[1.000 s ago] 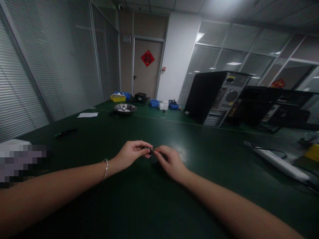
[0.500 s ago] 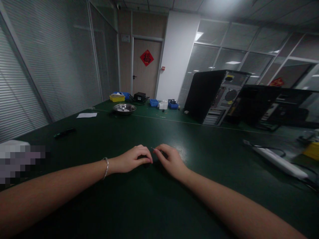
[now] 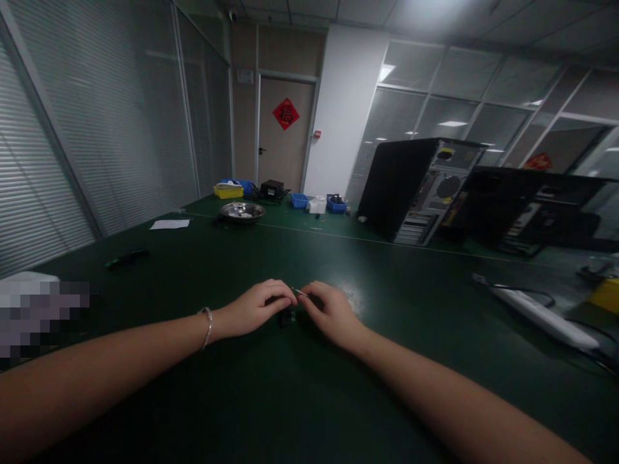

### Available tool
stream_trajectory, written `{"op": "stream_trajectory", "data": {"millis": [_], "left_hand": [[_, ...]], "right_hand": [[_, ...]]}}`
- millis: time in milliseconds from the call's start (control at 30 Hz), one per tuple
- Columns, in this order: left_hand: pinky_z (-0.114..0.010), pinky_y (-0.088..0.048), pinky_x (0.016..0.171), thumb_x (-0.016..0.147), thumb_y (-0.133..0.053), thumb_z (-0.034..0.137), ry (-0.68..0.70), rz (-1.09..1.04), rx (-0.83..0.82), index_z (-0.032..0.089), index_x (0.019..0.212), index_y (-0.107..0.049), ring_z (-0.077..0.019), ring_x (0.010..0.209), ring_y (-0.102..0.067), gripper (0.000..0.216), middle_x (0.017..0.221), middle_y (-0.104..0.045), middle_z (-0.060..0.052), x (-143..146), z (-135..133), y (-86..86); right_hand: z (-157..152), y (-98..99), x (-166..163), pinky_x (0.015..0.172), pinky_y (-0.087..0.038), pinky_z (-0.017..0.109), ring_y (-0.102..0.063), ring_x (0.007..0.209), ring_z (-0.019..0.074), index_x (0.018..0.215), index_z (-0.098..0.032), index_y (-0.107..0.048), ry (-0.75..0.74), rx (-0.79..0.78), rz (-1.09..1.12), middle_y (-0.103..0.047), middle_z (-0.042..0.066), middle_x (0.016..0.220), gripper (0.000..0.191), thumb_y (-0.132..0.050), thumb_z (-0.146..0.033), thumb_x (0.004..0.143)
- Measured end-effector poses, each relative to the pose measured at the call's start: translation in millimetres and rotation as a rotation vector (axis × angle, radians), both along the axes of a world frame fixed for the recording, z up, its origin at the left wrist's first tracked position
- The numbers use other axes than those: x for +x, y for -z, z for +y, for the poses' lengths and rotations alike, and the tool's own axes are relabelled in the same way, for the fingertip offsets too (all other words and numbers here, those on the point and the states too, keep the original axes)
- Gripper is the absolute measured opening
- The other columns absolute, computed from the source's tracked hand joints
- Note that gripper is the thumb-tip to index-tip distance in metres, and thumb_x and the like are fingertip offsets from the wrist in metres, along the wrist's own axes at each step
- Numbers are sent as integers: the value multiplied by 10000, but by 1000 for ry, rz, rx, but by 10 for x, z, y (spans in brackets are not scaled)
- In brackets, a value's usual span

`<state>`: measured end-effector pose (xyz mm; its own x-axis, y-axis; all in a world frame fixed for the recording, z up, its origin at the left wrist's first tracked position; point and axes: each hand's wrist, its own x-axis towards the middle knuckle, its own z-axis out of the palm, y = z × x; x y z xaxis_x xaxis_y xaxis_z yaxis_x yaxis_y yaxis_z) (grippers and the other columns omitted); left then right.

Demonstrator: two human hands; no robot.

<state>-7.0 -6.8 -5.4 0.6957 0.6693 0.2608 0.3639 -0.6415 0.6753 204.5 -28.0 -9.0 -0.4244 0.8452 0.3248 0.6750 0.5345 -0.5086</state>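
Note:
My left hand, with a silver bracelet on the wrist, rests on the dark green table with its fingers curled. My right hand lies right beside it, fingertips pinched on a thin silvery pin-like piece that points toward the left hand. A small black part lies on the table between and just below the two hands. The left fingertips meet the tip of the thin piece; what else they hold is hidden.
A black computer tower and a second dark case stand at the back right. A white power strip lies at right. A metal bowl, blue and yellow bins, a paper sheet sit far back.
Both hands dropped from a raised pinch down onto the table. The small black part, held between the fingertips a second ago, now lies on the table under them.

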Motion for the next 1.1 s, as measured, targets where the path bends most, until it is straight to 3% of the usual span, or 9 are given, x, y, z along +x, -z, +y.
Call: {"op": "stream_trajectory", "data": {"millis": [167, 333, 667, 800, 967, 1100], "left_hand": [[-338, -429, 821, 856, -533, 473, -119, 92, 29, 204, 972, -602, -217, 941, -537, 301, 981, -578, -38, -22, -35, -31], [-348, -434, 767, 650, -682, 610, -109, 208, 15, 199, 992, -575, -255, 942, -513, 546, 1013, -540, -53, -25, -27, -35], [-347, -435, 794, 735, -685, 445, -86, 129, 17, 202, 1006, -566, -231, 943, -512, 382, 1024, -524, -47, -33, -12, 15], [-323, -459, 750, 752, -690, 320, -89, -31, -156, 193, 1051, -538, -180, 849, -541, 359, 948, -548, -22, -17, 31, 77], [-356, -485, 829, 751, -684, 183, -21, -267, -494, 173, 1124, -465, -182, 913, -612, 433, 935, -614, -29, 23, 40, 104], [-381, -493, 851, 734, -697, 151, -29, -299, -558, 164, 1110, -468, -201, 936, -639, 440, 943, -648, -45, 40, 14, 84]], "right_hand": [[-45, -90, 14, 685, -417, 267, -542, 838, 175, 1010, -191, -611, -56, -69, -122, -599, 48, 932, 182, -574, -263, 847], [-83, -119, 3, 684, -412, 288, -529, 850, 195, 1017, -201, -616, -96, -46, -196, -589, 56, 930, 226, -630, -274, 803], [-60, -24, -15, 631, -393, 263, -524, 776, 169, 922, -193, -619, -66, 28, -193, -573, 42, 861, 124, -620, -247, 811], [-42, 16, -21, 634, -401, 255, -530, 772, 159, 966, -196, -612, -23, 36, -104, -577, 36, 874, 140, -585, -232, 833], [-34, 34, -28, 640, -406, 248, -524, 755, 147, 1040, -197, -592, 21, 110, 88, -564, 25, 838, 196, -570, -217, 847], [-65, 11, -38, 629, -398, 248, -514, 736, 145, 1044, -199, -588, -2, 124, 94, -548, 21, 814, 197, -567, -212, 849]]}}
